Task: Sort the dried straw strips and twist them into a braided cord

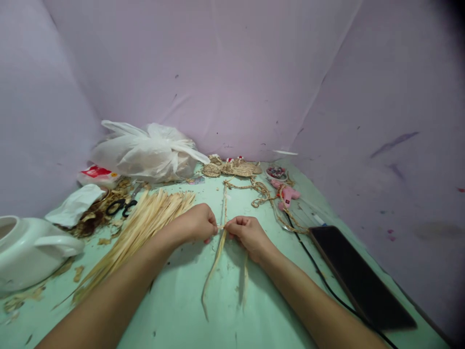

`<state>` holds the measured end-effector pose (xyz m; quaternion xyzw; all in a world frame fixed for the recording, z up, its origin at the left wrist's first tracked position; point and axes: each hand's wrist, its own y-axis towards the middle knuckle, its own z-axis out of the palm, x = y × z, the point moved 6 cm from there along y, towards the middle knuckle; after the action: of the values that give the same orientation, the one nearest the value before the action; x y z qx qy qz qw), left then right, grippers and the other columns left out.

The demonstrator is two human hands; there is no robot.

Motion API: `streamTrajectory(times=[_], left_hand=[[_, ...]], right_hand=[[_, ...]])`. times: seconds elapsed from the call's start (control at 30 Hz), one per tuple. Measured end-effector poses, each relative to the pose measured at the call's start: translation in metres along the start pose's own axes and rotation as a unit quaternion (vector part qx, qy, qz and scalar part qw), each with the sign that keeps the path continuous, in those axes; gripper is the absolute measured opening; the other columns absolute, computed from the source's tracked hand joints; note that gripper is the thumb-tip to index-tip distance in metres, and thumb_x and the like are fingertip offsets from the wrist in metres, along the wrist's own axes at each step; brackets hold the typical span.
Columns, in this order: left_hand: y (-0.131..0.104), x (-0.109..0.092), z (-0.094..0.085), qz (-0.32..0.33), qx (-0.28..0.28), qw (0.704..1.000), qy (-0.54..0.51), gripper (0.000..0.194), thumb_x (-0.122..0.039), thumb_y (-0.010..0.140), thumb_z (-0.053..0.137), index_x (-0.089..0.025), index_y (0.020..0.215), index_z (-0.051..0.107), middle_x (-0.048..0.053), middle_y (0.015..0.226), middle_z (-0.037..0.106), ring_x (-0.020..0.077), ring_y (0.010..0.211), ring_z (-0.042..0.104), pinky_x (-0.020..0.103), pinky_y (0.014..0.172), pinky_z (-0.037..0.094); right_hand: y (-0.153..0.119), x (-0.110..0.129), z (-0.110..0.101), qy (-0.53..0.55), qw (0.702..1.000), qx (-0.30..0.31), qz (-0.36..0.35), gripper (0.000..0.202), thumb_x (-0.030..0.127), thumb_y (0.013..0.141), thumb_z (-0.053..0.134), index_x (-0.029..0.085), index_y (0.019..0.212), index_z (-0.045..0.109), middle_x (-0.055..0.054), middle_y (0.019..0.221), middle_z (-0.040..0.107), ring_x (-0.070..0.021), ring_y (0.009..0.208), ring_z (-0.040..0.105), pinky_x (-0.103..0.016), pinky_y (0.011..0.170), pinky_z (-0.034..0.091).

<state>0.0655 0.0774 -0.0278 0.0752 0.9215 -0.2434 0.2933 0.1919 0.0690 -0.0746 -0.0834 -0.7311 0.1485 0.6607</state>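
A thin braid point(225, 203) of dried plant fibre runs from the back of the table toward me. At its near end my left hand point(201, 223) is closed, pinching a strand on the left side. Just right of the braid, my right hand point(249, 235) pinches another strand between thumb and fingers. One loose strand point(214, 276) hangs toward me between the hands, and another strand point(245, 281) trails below my right hand. Left of my left hand lies a spread bundle of pale dried strips point(145, 228), partly hidden by my forearm.
Black-handled scissors point(121, 207) and fibre scraps lie left, near a white pitcher point(29, 252). A white plastic bag point(145, 152) stands behind. Woven pieces point(241, 168), coiled braided cord point(263, 191), a pink glue gun point(288, 194) and a bead dish point(276, 173) sit behind. A dark tablet point(359, 276) lies right.
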Motion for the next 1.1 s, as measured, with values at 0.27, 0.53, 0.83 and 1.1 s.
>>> streamTrajectory(times=[0.27, 0.53, 0.83, 1.1], left_hand=[[-0.013, 0.029, -0.081, -0.032, -0.193, 0.978, 0.065, 0.016, -0.026, 0.057, 0.052, -0.015, 0.059, 0.064, 0.001, 0.054, 0.059, 0.0129, 0.053, 0.051, 0.021, 0.049, 0.034], [0.000, 0.041, -0.061, -0.141, -0.192, 0.934, 0.268, 0.014, -0.018, 0.053, 0.052, -0.018, 0.062, 0.062, 0.009, 0.068, 0.063, 0.0202, 0.064, 0.057, 0.025, 0.054, 0.036], [-0.014, 0.016, -0.067, 0.012, -0.181, 0.982, -0.045, 0.013, -0.028, 0.062, 0.051, -0.016, 0.057, 0.052, -0.004, 0.048, 0.038, 0.0077, 0.045, 0.033, 0.021, 0.045, 0.025], [-0.001, 0.008, 0.008, 0.015, 0.119, 0.979, -0.165, 0.018, -0.026, 0.057, 0.051, -0.018, 0.046, 0.039, -0.007, 0.039, 0.027, 0.0059, 0.037, 0.023, 0.022, 0.040, 0.015]], right_hand=[[0.000, -0.001, 0.001, 0.012, 1.000, 0.010, 0.015, 0.007, 0.019, 0.056, 0.054, 0.012, 0.054, 0.054, 0.007, 0.041, 0.040, -0.0016, 0.034, 0.023, -0.021, 0.038, 0.012], [0.001, -0.002, 0.001, 0.012, 1.000, 0.014, 0.022, 0.007, 0.020, 0.057, 0.054, 0.013, 0.055, 0.053, 0.007, 0.040, 0.038, -0.0014, 0.033, 0.021, -0.021, 0.037, 0.012], [0.002, -0.001, 0.001, 0.018, 1.000, 0.021, 0.010, 0.006, 0.018, 0.056, 0.052, 0.013, 0.057, 0.055, 0.007, 0.040, 0.040, -0.0019, 0.033, 0.021, -0.022, 0.038, 0.013], [0.000, 0.002, 0.002, 0.026, 1.000, 0.015, 0.004, 0.005, 0.019, 0.056, 0.055, 0.013, 0.055, 0.055, 0.008, 0.036, 0.036, -0.0030, 0.034, 0.021, -0.021, 0.040, 0.014]])
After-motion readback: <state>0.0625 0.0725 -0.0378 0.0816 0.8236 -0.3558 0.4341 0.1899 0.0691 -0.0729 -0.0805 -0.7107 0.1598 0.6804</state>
